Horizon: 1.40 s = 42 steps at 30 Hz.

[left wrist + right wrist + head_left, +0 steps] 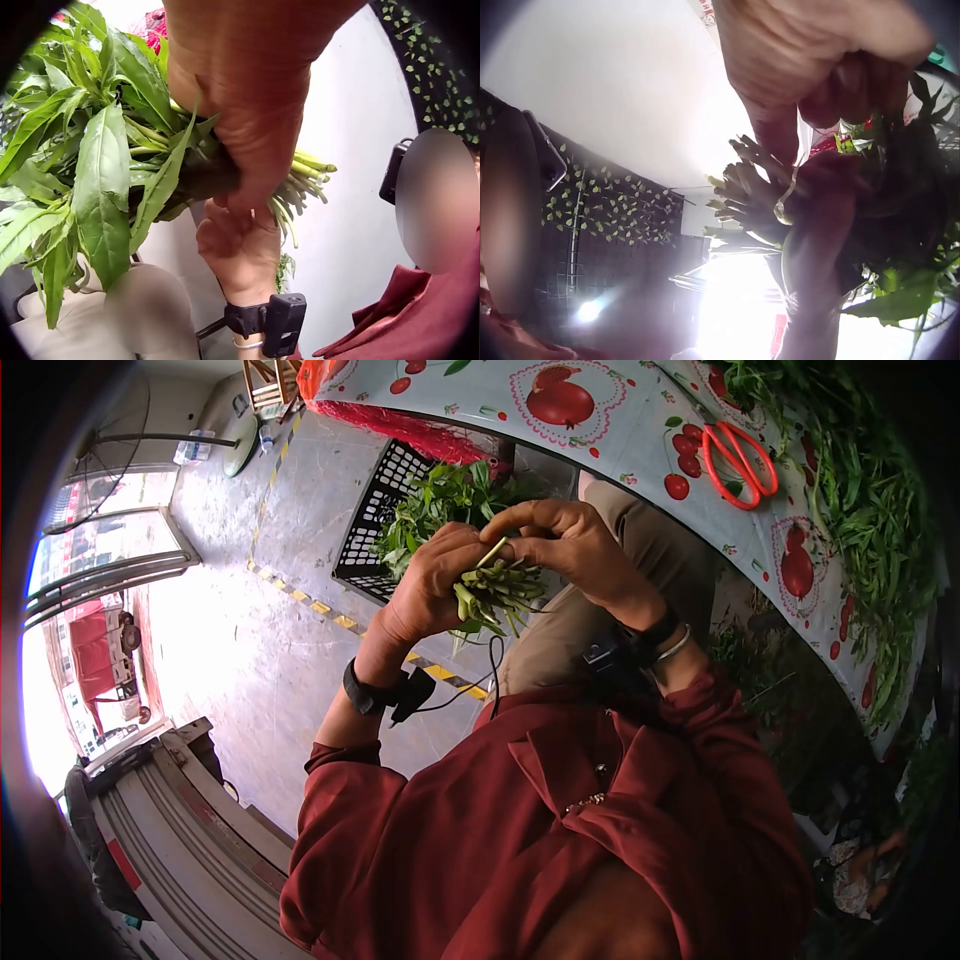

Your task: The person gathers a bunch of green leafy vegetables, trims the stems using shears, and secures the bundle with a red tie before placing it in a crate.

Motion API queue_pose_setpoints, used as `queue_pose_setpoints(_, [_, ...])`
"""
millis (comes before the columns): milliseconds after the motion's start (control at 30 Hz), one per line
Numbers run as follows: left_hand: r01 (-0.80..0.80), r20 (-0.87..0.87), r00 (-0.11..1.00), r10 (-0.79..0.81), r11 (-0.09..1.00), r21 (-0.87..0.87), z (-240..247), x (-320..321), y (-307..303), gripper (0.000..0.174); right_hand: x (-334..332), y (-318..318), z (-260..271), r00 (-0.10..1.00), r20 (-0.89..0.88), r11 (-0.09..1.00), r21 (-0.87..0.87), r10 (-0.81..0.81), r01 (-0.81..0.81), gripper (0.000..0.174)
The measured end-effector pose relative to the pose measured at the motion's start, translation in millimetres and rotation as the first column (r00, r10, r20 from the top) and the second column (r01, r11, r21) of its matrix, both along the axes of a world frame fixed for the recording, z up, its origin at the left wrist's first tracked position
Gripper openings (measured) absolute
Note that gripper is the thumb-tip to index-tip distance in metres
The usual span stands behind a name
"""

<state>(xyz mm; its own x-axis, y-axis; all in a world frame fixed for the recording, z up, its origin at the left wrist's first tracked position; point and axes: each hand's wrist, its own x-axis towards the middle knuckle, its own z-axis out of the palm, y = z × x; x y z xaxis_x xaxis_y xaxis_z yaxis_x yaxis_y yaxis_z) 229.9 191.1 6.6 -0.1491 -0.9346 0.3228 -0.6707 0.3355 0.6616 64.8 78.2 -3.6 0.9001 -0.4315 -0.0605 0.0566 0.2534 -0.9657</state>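
Observation:
My left hand (pixel 432 582) grips a bunch of leafy greens around its stems. The cut stem ends (pixel 500 592) stick out towards my body, and long green leaves (pixel 101 169) spread from the other side in the left wrist view. My right hand (pixel 575 550) is up against the bunch, its thumb and forefinger pinching a thin pale strand (pixel 491 552) beside the left fingers. In the right wrist view this strand (pixel 792 187) runs down across the stems from the right fingertips. Part of the bunch is hidden behind the left hand.
Beyond the hands, a black plastic crate (pixel 365 550) holds more greens on the floor. The table's patterned cover (pixel 630 430) carries red-handled scissors (pixel 738 465) and a pile of loose greens (pixel 875 550). A metal shutter-like bench (pixel 185 840) stands at the lower left.

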Motion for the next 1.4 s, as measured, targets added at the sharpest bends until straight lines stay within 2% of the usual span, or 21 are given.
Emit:
queue_pose_setpoints(67, [0.009,0.030,0.999,-0.010,1.000,0.023,1,2,0,0.037,5,4,-4,0.989,0.129,0.996,0.052,-0.072,0.066,0.016])
queue_pose_setpoints(233, [-0.069,-0.066,0.995,0.073,0.996,0.058,-1,3,6,0.041,7,7,-9,0.984,0.064,0.968,0.200,-0.168,0.152,0.015])
queue_pose_setpoints(300, [-0.122,-0.301,0.938,0.175,0.975,0.188,-7,5,9,0.043,5,6,-14,0.978,0.037,0.953,0.234,-0.207,0.193,0.015])
queue_pose_setpoints(333, [-0.121,-0.301,0.938,0.175,0.975,0.188,-10,5,10,0.043,4,4,-17,0.978,-0.007,0.937,0.283,-0.211,0.204,0.014])
queue_pose_setpoints(367, [-0.148,-0.407,0.886,0.221,0.968,0.204,-14,4,10,0.038,4,4,-20,0.976,-0.052,0.918,0.332,-0.212,0.218,0.013])
queue_pose_setpoints(433, [-0.195,-0.596,0.742,0.306,0.950,0.245,-18,3,11,0.029,5,7,-22,0.971,-0.035,0.914,0.332,-0.235,0.233,0.012])
queue_pose_setpoints(467, [-0.252,-0.512,0.789,0.340,0.939,0.236,-16,5,10,0.022,6,8,-23,0.967,-0.017,0.910,0.333,-0.255,0.246,0.012])
queue_pose_setpoints(500, [-0.254,-0.512,0.789,0.341,0.939,0.234,-17,5,9,0.022,7,9,-25,0.967,-0.016,0.911,0.332,-0.253,0.244,0.012])
queue_pose_setpoints(567, [-0.321,-0.554,0.739,0.384,0.923,0.211,-17,4,6,0.019,9,10,-32,0.968,-0.003,0.913,0.330,-0.252,0.239,0.013])
queue_pose_setpoints(600, [-0.364,-0.601,0.674,0.430,0.901,0.236,-15,1,5,0.016,11,11,-34,0.968,0.000,0.914,0.330,-0.249,0.235,0.013])
queue_pose_setpoints(633, [-0.367,-0.599,0.675,0.431,0.900,0.235,-14,-1,4,0.016,13,12,-36,0.961,0.017,0.904,0.344,-0.276,0.253,0.013])
queue_pose_setpoints(700, [-0.427,-0.632,0.586,0.507,0.856,0.290,-12,-3,1,0.015,17,14,-38,0.952,0.034,0.894,0.356,-0.304,0.272,0.012])
queue_pose_setpoints(800, [-0.460,-0.641,0.560,0.525,0.840,0.287,-20,0,-2,0.011,20,15,-37,0.947,0.048,0.892,0.354,-0.317,0.281,0.012])
queue_pose_setpoints(867, [-0.478,-0.657,0.535,0.531,0.832,0.282,-20,1,-4,0.009,21,18,-35,0.951,0.009,0.855,0.439,-0.310,0.275,0.011])
queue_pose_setpoints(1033, [-0.516,-0.718,0.387,0.579,0.781,0.351,-20,0,-7,0.006,25,20,-38,0.957,-0.011,0.825,0.504,-0.290,0.255,0.010])
queue_pose_setpoints(1400, [-0.531,-0.674,0.466,0.574,0.790,0.306,-25,4,-8,0.005,24,13,-43,0.965,-0.029,0.839,0.488,-0.259,0.240,0.013])
